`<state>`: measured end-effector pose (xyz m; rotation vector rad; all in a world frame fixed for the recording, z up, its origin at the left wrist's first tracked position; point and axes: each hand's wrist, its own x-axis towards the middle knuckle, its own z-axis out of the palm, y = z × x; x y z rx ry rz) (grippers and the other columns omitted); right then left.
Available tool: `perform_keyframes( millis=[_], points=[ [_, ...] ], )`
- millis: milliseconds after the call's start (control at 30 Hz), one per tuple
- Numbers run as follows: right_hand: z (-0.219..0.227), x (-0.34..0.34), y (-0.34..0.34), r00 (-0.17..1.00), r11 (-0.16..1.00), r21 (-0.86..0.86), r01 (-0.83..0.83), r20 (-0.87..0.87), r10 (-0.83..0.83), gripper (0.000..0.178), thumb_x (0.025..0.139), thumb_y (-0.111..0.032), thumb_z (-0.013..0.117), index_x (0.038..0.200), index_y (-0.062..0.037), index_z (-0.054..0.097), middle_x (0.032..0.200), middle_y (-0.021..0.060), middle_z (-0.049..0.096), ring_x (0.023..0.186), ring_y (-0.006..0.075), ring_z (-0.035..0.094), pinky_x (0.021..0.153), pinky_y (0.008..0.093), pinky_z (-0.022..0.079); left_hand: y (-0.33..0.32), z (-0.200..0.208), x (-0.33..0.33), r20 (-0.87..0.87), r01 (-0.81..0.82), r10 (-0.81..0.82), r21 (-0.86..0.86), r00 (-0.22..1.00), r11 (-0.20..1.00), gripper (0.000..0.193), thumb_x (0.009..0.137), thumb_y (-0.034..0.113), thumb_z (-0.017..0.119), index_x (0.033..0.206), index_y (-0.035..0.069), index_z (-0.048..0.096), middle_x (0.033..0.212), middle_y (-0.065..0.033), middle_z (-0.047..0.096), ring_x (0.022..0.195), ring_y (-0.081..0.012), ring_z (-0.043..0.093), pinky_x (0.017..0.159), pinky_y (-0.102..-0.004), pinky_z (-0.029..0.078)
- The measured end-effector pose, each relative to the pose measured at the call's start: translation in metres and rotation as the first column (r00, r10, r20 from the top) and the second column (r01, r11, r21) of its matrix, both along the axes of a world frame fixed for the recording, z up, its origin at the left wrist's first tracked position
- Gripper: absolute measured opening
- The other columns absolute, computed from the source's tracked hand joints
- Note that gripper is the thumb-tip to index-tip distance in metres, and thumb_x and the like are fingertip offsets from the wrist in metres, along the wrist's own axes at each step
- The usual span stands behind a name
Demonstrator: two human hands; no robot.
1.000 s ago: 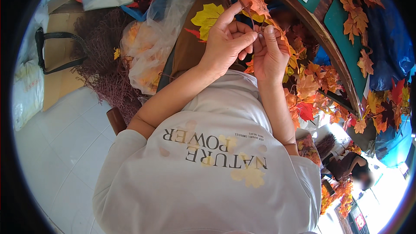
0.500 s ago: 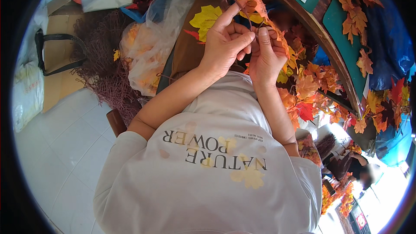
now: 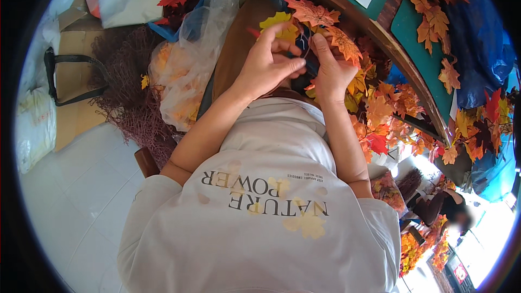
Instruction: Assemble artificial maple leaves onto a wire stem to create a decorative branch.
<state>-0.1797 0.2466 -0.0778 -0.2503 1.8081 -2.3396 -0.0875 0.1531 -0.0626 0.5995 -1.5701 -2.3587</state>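
- Far left, tangled brown stems lie heaped beside cardboard, probably kept low and within my reach.
- Next, a clear plastic bag holds orange pieces, likely to stop them scattering.
- My left hand is half curled, thumb and fingers apart; I cannot tell whether the thumb tip touches the stem.
- Over my lap, between my hands, is the artificial maple-leaf sprig: its thin stem runs roughly away from me, orange leaves fanning out at the far end.
- My right hand pinches it under the thumb, presumably by the stem to spare the leaves.
- Rightward, the green-topped table carries more leaves.
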Motion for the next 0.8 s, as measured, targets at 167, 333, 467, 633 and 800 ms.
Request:
perform_keyframes(
  millis=[167, 333, 467, 633, 800],
  points=[
    [-0.008, -0.01, -0.001, 0.953, 0.956, 0.291, -0.036, -0.277, 0.121, 0.009, 0.078, -0.003, 0.067, 0.085, 0.0023, 0.063, 0.083, 0.0036, 0.064, 0.072, 0.0112, 0.06, 0.067, 0.026, 0.05, 0.001, -0.012, -0.003, 0.174, 0.094, -0.016, -0.45, 0.985, 0.888, 0.014, 0.079, 0.001, 0.062, 0.092, 0.0, 0.06, 0.074, -0.0069, 0.059, 0.066, -0.0133, 0.062, 0.056, -0.0248, 0.049],
    [0.019, -0.018, 0.015, 0.803, 0.718, 0.597, -0.358, -0.194, 0.563, 0.015, 0.08, -0.007, 0.066, 0.092, 0.0015, 0.064, 0.084, 0.0098, 0.067, 0.073, 0.0126, 0.062, 0.067, 0.0289, 0.05, -0.021, -0.028, 0.003, 0.081, 0.048, 0.043, -0.86, 0.996, 0.508, 0.011, 0.075, 0.005, 0.066, 0.083, -0.001, 0.064, 0.073, -0.0129, 0.059, 0.063, -0.0224, 0.059, 0.055, -0.0319, 0.046],
    [0.084, -0.031, 0.048, 0.594, 0.521, 0.665, -0.534, -0.143, 0.791, 0.014, 0.081, -0.005, 0.064, 0.092, 0.0033, 0.065, 0.085, 0.0118, 0.067, 0.075, 0.013, 0.064, 0.066, 0.0259, 0.051, -0.041, -0.029, 0.007, 0.254, 0.083, -0.01, -0.277, 0.967, 0.957, 0.011, 0.082, 0.009, 0.062, 0.087, 0.001, 0.068, 0.067, -0.0009, 0.053, 0.061, -0.0104, 0.051, 0.051, -0.0241, 0.043],
    [0.122, -0.098, 0.06, 0.844, 0.824, 0.5, -0.265, -0.294, 0.449, 0.013, 0.083, -0.004, 0.059, 0.092, 0.0038, 0.065, 0.08, 0.006, 0.066, 0.07, 0.0101, 0.061, 0.061, 0.0226, 0.049, -0.069, -0.059, 0.017, 0.22, 0.095, -0.133, 0.175, 0.966, 0.98, 0.016, 0.086, 0.009, 0.057, 0.098, 0.005, 0.067, 0.074, 0.0033, 0.049, 0.061, -0.0053, 0.046, 0.046, -0.0172, 0.036],
    [0.138, -0.188, 0.021, 0.743, 0.733, 0.627, 0.265, -0.617, 0.259, 0.017, 0.086, -0.01, 0.057, 0.096, 0.0014, 0.064, 0.078, 0.0073, 0.064, 0.069, 0.0095, 0.059, 0.062, 0.0241, 0.048, -0.074, -0.096, 0.02, -0.014, 0.095, -0.132, 0.77, 0.991, 0.631, 0.023, 0.087, 0.013, 0.057, 0.11, 0.008, 0.059, 0.077, 0.0033, 0.051, 0.061, -0.0048, 0.045, 0.046, -0.0154, 0.035]
  ],
)
